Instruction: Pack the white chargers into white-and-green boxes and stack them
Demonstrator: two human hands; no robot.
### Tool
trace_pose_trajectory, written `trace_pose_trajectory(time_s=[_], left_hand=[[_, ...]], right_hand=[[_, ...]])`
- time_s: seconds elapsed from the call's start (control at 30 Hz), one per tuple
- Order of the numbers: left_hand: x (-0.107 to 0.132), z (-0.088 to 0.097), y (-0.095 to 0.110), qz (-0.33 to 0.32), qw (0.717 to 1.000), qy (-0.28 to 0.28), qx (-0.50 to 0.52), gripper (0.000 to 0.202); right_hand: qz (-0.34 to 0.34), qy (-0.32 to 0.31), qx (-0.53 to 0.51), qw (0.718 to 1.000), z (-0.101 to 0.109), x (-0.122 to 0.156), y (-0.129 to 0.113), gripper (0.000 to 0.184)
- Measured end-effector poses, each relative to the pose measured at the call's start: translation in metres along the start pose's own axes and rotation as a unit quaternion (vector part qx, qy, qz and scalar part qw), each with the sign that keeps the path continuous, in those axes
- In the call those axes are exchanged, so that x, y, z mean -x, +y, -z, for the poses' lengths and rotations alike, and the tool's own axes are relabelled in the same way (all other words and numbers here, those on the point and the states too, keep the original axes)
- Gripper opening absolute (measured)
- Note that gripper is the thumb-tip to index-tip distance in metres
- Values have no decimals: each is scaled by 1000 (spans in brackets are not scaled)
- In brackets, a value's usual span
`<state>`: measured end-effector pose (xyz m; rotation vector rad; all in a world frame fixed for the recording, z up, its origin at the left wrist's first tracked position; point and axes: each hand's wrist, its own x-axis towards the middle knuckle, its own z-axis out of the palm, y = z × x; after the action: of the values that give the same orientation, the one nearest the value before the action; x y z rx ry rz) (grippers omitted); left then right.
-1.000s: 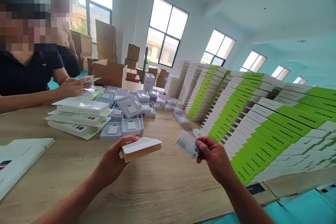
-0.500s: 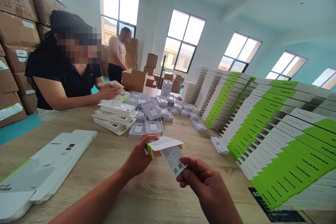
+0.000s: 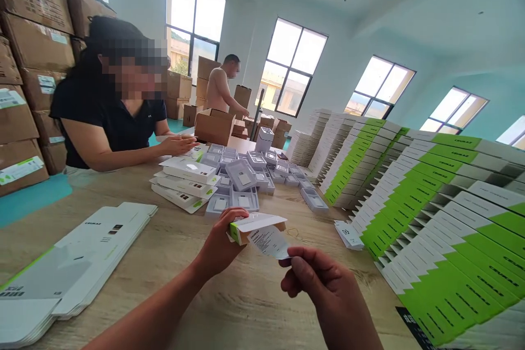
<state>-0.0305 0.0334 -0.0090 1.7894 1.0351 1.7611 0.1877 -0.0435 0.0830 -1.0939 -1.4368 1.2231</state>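
Observation:
My left hand (image 3: pixel 221 243) grips a small white and green box (image 3: pixel 258 222) above the table, its end nearest me open with a flap sticking out. Between the thumb and fingers of my right hand (image 3: pixel 322 287) is the edge of a white printed leaflet (image 3: pixel 268 241). The leaflet bends in a curve, and its far end lies at the box's open end; whether it reaches inside I cannot tell. A folded white paper (image 3: pixel 348 234) rests on the table to the right of my hands.
Tall stacks of white and green boxes (image 3: pixel 435 197) fill the right side. Flat unfolded cartons (image 3: pixel 82 257) lie at left. Plastic trays (image 3: pixel 241 175) and piled flat boxes (image 3: pixel 184 183) stand ahead. A co-worker (image 3: pixel 118 109) sits across at left; another person (image 3: pixel 219 90) stands behind.
The leaflet, flat and slanting down before, is now bent, and my right hand has raised its near edge slightly. The co-worker's hands have shifted; the person behind has moved right.

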Motion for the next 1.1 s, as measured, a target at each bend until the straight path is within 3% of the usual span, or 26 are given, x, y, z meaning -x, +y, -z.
trace_pose_trajectory(time_s=[0.13,0.33,0.47,0.53,0.57,0.63,0.7,0.8,0.9,1.0,1.1], left_hand=[[1,1,0,-5,1000,1,-13,40],[4,-2,5,-15,999,-28,-21,40],[1,4,8,3,1000,8,-29,34],[-1,8,8,18,998,42,-33,31],[-1,10,6,26,997,59,-33,30],[-2,12,3,38,995,81,-32,29],[-2,14,-1,37,995,88,-30,29],[-2,16,-5,14,995,90,-28,32],[-3,20,-6,-10,996,81,-18,37],[-5,24,-5,-19,998,62,-8,38],[-7,23,-4,-17,999,47,0,38]], right_hand=[[16,55,5,998,-8,5,1,46],[31,55,-1,998,-21,-5,10,46],[82,124,64,987,-10,-32,33,49],[148,113,176,967,1,-61,48,45],[183,78,267,943,5,-80,55,43],[246,-19,470,848,9,-123,64,38],[282,-82,569,768,7,-170,64,42],[322,-155,623,696,-8,-237,49,66],[358,-247,660,612,-36,-297,30,77],[385,-338,669,538,-69,-340,23,77],[404,-397,665,486,-93,-366,24,67]])
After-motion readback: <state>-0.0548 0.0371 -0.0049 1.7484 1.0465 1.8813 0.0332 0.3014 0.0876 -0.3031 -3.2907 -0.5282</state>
